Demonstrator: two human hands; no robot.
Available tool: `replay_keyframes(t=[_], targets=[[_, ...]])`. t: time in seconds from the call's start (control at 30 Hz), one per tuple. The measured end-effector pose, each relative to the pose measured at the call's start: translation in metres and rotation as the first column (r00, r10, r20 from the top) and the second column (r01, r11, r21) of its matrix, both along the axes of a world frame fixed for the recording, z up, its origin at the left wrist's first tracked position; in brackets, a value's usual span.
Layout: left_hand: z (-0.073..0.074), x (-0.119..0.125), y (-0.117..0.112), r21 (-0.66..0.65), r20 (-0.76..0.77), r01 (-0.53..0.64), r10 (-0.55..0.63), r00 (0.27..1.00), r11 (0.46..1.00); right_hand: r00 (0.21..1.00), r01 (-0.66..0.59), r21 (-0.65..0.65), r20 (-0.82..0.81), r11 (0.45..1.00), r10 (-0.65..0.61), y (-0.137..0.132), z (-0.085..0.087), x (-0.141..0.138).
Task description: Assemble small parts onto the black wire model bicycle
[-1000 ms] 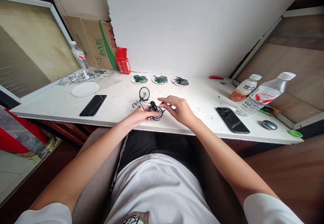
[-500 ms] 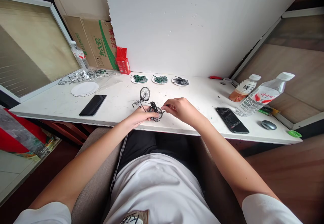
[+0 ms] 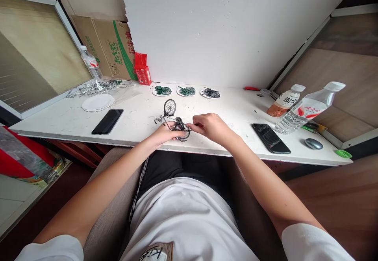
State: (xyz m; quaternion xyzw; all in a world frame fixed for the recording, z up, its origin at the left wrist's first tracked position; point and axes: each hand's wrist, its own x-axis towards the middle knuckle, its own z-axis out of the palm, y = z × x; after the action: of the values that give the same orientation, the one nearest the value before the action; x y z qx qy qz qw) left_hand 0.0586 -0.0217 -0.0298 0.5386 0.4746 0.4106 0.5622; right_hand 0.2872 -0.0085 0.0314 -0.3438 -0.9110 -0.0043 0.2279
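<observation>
A black miniature bicycle (image 3: 178,124) is tilted over the front part of the table, one spoked wheel standing up at its far end. My left hand (image 3: 165,134) grips it from the left, with the thumb across the nearer wheel. Small handlebars stick out just above that hand. On the other side, my right hand (image 3: 208,125) has curled fingers, and its thumb tip meets the right edge of the nearer wheel. Whatever may lie inside those curled fingers is hidden.
Three small plates with model parts, one of them a plate of dark parts (image 3: 210,93), line the back. Phones lie left (image 3: 108,121) and right (image 3: 271,138). White discs (image 3: 98,102), a red box (image 3: 143,70), a water bottle (image 3: 313,109) and a mouse (image 3: 313,143) surround the work.
The right hand's thumb has shifted slightly left against the nearer wheel, and its fingers are more curled. A dark bit formerly visible by its fingertips no longer shows. The left hand keeps its grip.
</observation>
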Motion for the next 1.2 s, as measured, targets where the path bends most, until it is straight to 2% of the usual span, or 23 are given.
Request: replay_keyframes(t=[0.17,0.3,0.47,0.57,0.67,0.83,0.93,1.2], targets=[[0.001,0.001,-0.001,0.016,-0.020,-0.016,0.017,1.000,1.000,0.992,0.072,0.075,0.099,0.995,-0.079,-0.003,-0.002,-0.005],[0.000,0.006,-0.004,0.038,-0.021,-0.112,0.113,0.993,0.993,0.972,0.120,0.045,0.196,0.992,-0.127,-0.005,-0.003,-0.007],[-0.006,0.016,-0.007,0.256,0.043,-0.239,0.236,0.971,0.937,0.993,0.017,-0.053,0.116,0.998,-0.011,-0.006,-0.003,0.002],[-0.005,0.018,-0.010,0.336,0.049,-0.295,0.296,0.954,0.894,0.997,-0.031,-0.038,0.068,0.999,0.033,-0.010,0.002,0.006],[0.001,0.019,-0.015,0.389,0.044,-0.318,0.328,0.944,0.865,0.998,-0.021,-0.001,0.053,1.000,0.021,-0.016,0.008,0.005],[0.013,0.021,-0.024,0.440,0.081,-0.351,0.353,0.932,0.826,0.997,0.021,0.131,0.066,0.991,-0.030,-0.027,0.015,-0.003],[0.018,0.022,-0.028,0.470,0.107,-0.359,0.351,0.930,0.807,0.997,0.040,0.162,0.056,0.986,-0.050,-0.028,0.014,-0.004],[0.017,0.021,-0.032,0.494,0.103,-0.427,0.436,0.894,0.758,0.997,0.070,0.221,0.024,0.973,-0.078,-0.026,0.006,-0.008]])
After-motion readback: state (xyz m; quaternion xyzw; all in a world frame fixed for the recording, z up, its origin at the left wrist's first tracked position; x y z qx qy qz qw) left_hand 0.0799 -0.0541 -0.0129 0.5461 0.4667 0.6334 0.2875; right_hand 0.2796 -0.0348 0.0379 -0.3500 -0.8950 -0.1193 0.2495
